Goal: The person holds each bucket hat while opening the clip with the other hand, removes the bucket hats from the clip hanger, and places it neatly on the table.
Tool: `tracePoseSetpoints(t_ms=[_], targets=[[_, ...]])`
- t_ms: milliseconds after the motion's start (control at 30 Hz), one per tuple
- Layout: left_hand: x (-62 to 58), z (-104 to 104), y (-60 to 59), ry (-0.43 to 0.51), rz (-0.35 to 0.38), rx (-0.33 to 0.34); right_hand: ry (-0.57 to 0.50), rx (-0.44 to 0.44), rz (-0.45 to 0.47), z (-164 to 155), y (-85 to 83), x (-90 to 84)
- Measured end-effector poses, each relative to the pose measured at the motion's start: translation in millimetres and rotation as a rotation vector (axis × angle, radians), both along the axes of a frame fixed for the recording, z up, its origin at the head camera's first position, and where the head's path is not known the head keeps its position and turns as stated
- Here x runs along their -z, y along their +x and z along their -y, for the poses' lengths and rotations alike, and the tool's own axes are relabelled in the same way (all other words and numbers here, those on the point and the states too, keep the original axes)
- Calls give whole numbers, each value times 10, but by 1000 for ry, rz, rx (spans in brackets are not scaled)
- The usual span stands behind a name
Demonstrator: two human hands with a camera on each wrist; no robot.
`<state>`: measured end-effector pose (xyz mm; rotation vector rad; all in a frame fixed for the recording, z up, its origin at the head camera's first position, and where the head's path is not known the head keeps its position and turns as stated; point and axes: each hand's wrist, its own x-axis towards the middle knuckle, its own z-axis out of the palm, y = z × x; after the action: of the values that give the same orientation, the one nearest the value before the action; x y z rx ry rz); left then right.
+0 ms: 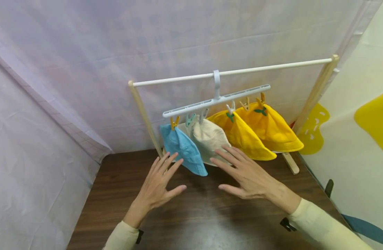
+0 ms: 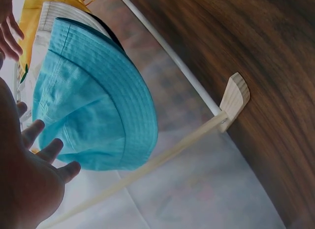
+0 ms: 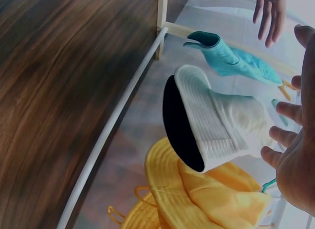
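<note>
My left hand [image 1: 156, 185] is spread above the table in front of a blue bucket hat [image 1: 183, 149], holding nothing. To its right, my right hand [image 1: 249, 175] also has its fingers extended, in front of a white bucket hat [image 1: 207, 137]. Two yellow bucket hats [image 1: 246, 139] hang further right. All are clipped by their crowns with clothespins [image 1: 174, 123] to a pale grey hanger [image 1: 216, 100]. In the left wrist view the fingertips [image 2: 69, 171] appear near the blue hat [image 2: 93, 101]. The white hat's dark inside shows in the right wrist view.
The hanger hooks over the white rail [image 1: 272, 66] of a wooden-legged rack [image 1: 144, 116]. This stands at the back of a dark wood table [image 1: 191, 222]. White cloth [image 1: 47, 156] walls in the back and left. At the right is a light panel with yellow shapes [image 1: 375, 121].
</note>
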<state>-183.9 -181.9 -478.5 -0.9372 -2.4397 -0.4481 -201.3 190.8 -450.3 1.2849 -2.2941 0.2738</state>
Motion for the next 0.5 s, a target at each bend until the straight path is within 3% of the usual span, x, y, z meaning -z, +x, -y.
tracePoseSetpoints(t_ms=[500], targets=[[52, -12, 28, 80, 14, -49, -40, -3, 42, 86, -48, -64]])
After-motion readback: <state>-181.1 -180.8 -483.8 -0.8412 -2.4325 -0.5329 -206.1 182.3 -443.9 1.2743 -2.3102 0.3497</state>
